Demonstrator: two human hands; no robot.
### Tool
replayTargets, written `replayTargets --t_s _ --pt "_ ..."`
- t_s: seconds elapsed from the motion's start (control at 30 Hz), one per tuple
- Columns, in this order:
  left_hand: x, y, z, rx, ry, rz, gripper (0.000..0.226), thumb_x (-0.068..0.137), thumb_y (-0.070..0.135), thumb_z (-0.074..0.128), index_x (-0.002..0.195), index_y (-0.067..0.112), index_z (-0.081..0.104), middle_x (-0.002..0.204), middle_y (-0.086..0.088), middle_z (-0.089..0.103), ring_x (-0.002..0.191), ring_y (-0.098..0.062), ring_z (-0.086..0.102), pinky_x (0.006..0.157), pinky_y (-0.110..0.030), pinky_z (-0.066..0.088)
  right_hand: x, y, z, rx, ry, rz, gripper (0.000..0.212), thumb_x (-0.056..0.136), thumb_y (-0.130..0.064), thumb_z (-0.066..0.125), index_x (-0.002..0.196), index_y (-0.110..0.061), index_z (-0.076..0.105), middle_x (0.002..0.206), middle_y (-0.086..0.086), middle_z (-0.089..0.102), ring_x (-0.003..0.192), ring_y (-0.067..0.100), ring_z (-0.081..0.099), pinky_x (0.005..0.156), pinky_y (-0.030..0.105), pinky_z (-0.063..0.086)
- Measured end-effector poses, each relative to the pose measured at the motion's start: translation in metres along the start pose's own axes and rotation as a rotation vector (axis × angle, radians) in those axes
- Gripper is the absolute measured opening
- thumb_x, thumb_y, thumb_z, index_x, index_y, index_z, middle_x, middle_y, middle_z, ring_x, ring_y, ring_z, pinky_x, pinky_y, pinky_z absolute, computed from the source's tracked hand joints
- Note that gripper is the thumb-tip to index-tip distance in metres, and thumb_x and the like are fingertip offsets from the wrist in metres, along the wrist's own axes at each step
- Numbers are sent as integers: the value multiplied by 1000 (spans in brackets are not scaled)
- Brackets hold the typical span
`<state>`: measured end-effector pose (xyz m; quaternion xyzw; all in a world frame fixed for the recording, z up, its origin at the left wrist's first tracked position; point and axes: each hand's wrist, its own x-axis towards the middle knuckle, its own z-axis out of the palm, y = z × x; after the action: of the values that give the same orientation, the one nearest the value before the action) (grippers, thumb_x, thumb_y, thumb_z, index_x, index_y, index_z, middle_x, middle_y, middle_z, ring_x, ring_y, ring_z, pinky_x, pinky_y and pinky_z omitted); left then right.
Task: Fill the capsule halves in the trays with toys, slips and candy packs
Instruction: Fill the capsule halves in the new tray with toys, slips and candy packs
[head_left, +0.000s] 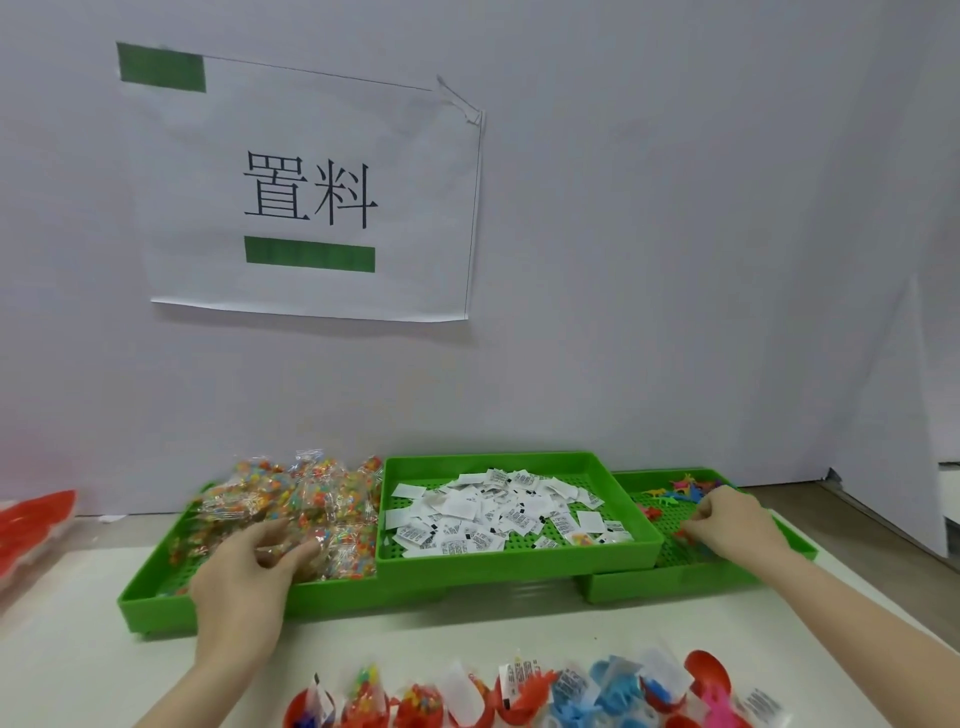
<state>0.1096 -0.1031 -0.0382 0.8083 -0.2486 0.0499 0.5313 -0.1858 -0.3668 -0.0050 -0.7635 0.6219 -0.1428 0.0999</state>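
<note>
Three green trays stand along the wall. The left tray (150, 605) holds a heap of clear candy packs (311, 499); my left hand (244, 577) rests on the heap with fingers curled around packs. The middle tray (514, 564) holds white paper slips (493, 512). The right tray (670, 584) holds small coloured plastic toys (685, 486); my right hand (732, 522) reaches into it, fingertips pinched on toys. Along the bottom edge, red and blue capsule halves (545, 696) hold slips, candy packs and toys.
A white paper sign (311, 192) with two characters hangs on the grey wall. At the far left edge lies a pile of red capsule halves (31, 525). A strip of white tabletop (467, 639) separates the green trays from the capsule row.
</note>
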Motion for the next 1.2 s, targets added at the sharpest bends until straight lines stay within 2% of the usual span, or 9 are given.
replayTargets --t_s 0.17,0.43,0.53,0.63,0.73,0.83,0.9,1.0,1.2 --pt "2 -3 2 -16 -11 30 24 76 15 73 95 1 71 89 -14 70 80 -21 55 79 -36 43 -8 -17 0 80 245 -124 26 89 -18 50 79 2 62 75 17 64 67 29 52 60 32 36" --pt "2 -3 3 44 -8 31 17 77 18 73 88 6 73 79 -11 68 85 -30 60 92 -48 41 -22 -59 5 122 175 -245 50 97 -38 30 51 -17 33 62 5 52 60 20 43 59 29 31" --pt "1 -2 2 49 -10 37 14 77 18 73 85 6 73 72 -7 65 83 -31 60 90 -48 41 -24 -70 9 61 111 -347 48 97 -36 32 54 -16 31 52 -2 39 57 20 44 56 28 32" --pt "1 -2 2 48 -18 46 13 76 17 73 84 7 73 71 -6 64 82 -30 60 90 -50 42 -25 -72 8 -127 97 -417 35 97 -29 31 67 -15 41 66 -1 50 70 23 49 61 29 31" --pt "1 -2 2 47 -26 49 13 76 18 73 84 8 73 70 -3 63 82 -30 60 90 -51 42 -23 -74 9 -200 -5 -502 32 95 -38 38 95 -14 59 92 3 65 88 23 57 68 29 34" --pt "1 -2 2 41 -27 55 12 77 18 73 84 8 73 67 2 59 82 -29 60 91 -52 41 -22 -78 8 -302 -46 -511 50 84 -58 49 107 -17 66 103 -1 68 101 21 57 81 32 30" --pt "1 -3 2 42 -27 58 13 76 17 73 84 8 73 68 1 59 81 -29 60 91 -52 41 -21 -82 6 -286 -41 -473 48 79 -59 56 101 -19 70 97 -4 69 98 18 59 83 32 29" --pt "2 -4 3 28 -26 50 15 75 17 74 86 7 74 71 -2 63 82 -28 59 92 -52 40 -23 -83 5 -138 -48 -396 29 74 -50 68 88 -25 72 64 -14 59 77 11 57 78 28 36" --pt "1 -3 1 -75 7 47 21 72 11 75 92 2 73 90 -16 72 83 -17 53 84 -34 40 -26 -79 4 173 31 -347 28 73 -42 73 62 -26 53 58 -14 46 60 5 45 60 24 33"
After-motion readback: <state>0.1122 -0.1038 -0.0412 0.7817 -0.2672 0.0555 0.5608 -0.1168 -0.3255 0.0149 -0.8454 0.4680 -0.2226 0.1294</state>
